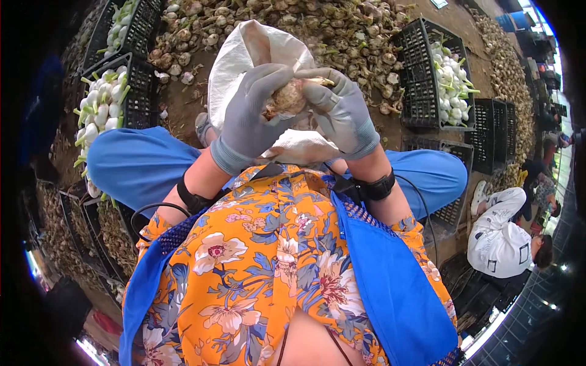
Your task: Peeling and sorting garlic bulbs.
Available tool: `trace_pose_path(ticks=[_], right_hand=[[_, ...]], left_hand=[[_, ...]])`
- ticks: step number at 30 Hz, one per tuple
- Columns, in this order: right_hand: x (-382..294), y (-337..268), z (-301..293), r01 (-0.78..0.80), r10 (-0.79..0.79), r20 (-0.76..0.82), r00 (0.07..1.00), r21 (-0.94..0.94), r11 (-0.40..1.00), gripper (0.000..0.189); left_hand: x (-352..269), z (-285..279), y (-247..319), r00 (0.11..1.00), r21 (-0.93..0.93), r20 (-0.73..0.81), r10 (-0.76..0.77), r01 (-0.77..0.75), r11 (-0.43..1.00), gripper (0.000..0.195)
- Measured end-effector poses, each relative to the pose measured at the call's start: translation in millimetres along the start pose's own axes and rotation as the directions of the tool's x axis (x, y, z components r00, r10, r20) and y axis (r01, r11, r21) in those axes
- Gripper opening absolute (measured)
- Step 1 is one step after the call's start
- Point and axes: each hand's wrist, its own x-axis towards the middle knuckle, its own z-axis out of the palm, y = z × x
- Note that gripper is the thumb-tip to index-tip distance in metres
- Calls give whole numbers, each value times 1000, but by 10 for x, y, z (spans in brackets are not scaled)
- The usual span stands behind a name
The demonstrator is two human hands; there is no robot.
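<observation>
Between my two gloved hands is a garlic bulb (289, 97) with brown, dirty outer skin and a short pale stem pointing right. My left hand (256, 103), in a grey glove, wraps around the bulb's body from the left. At the stem end, my right hand (341, 107) pinches with thumb and forefinger. Below and behind the hands, a white woven sack (233, 59) lies across my lap, its upper part standing up beyond the left hand. The bulb's underside is partly hidden by the left fingers.
Unpeeled garlic (357, 50) is heaped on the ground ahead. Black plastic crates (414, 78) hold peeled white garlic (453, 87) on the right, and more garlic (103, 98) fills crates on the left. Another black crate (487, 132) stands farther right. A person in white (496, 233) sits at the right.
</observation>
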Motion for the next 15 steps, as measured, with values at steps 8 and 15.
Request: trace_pose_path(ticks=[8,15], right_hand=[[-50,-133,3,-67,67,99,993,-4,998,24],[-73,-165,-76,-55,58,124,991,-28,998,27]], left_hand=[[-62,16,27,993,-126,36,-112,115,985,69],[-85,58,4,955,-248,90,-282,296,922,67]])
